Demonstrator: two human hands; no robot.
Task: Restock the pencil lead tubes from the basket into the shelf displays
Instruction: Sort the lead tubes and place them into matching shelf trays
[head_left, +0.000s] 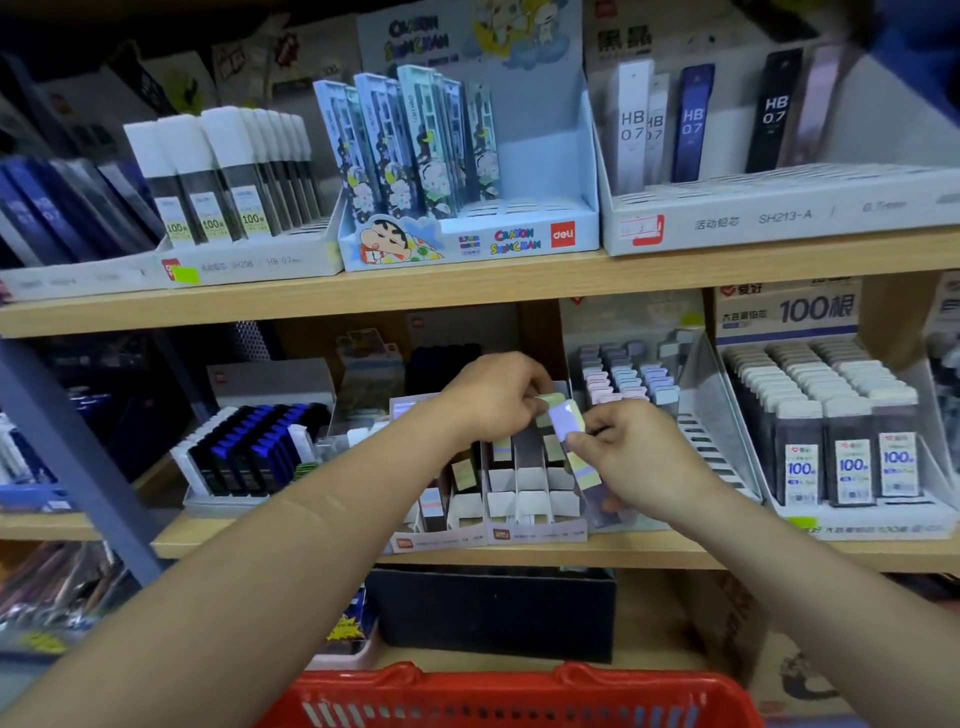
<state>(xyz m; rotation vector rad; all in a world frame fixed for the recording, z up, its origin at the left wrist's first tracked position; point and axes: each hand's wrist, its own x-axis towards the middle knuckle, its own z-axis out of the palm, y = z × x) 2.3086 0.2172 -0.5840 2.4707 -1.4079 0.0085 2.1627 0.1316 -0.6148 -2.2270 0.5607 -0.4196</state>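
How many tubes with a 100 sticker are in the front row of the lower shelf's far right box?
3: the left tube, the middle tube and the right tube, side by side. Stickers on the rows behind are hidden.

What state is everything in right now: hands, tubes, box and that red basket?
pastel lead tubes: held in both hands, not yet slotted.
left hand: grips their top ends.
right hand: grips their lower ends.
slotted display box: front slots mostly empty.
red basket: below, contents out of view.
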